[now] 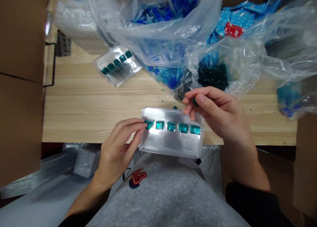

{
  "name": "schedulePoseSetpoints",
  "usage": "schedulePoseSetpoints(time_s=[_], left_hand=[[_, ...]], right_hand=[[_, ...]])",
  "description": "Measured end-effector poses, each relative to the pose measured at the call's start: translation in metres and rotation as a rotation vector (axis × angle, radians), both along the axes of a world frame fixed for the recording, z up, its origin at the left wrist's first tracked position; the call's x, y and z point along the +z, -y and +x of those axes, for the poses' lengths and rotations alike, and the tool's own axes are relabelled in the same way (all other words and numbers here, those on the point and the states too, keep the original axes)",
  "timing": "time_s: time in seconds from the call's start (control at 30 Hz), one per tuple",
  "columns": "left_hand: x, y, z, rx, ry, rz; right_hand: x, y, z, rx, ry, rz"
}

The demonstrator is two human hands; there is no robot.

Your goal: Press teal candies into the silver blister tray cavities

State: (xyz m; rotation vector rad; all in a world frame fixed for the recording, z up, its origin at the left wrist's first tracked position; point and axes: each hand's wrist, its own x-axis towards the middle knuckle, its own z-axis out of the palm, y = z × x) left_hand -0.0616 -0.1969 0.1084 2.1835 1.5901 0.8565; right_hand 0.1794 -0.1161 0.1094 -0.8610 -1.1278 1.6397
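A clear plastic blister tray [170, 147] rests at the table's near edge, holding a row of several square teal pieces. My left hand [119, 147] pinches the leftmost teal piece [149, 124] at the tray's left end. My right hand [213, 113] hovers above the tray's right end, its fingertips pinching a small teal piece [194, 102] that is mostly hidden by them. Beyond my hands lies a second blister tray [117, 65], tilted, with several teal pieces in a row.
A light wooden table [99, 98] runs across the view. Clear plastic bags [158, 35] of blue pieces and dark teal pieces crowd its far side. A stack of clear trays [79, 25] stands far left, cardboard boxes [21, 88] flank the left, and my grey-clad lap lies below.
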Motion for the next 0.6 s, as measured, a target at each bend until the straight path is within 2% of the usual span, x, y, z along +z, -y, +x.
schedulePoseSetpoints(time_s=[0.13,0.3,0.43,0.6], left_hand=[[0.001,0.0,0.0,-0.03,-0.085,0.043],[-0.009,-0.001,-0.003,-0.096,-0.202,0.177],[-0.013,-0.002,-0.006,-0.103,-0.3,0.238],[0.0,-0.005,-0.01,-0.132,-0.216,0.185]], right_hand=[[0.001,0.0,-0.001,-0.021,0.042,-0.011],[0.002,0.001,0.0,-0.055,0.054,-0.098],[0.001,0.004,-0.003,0.053,-0.067,-0.129],[0.003,0.008,-0.012,0.188,-0.161,-0.123]])
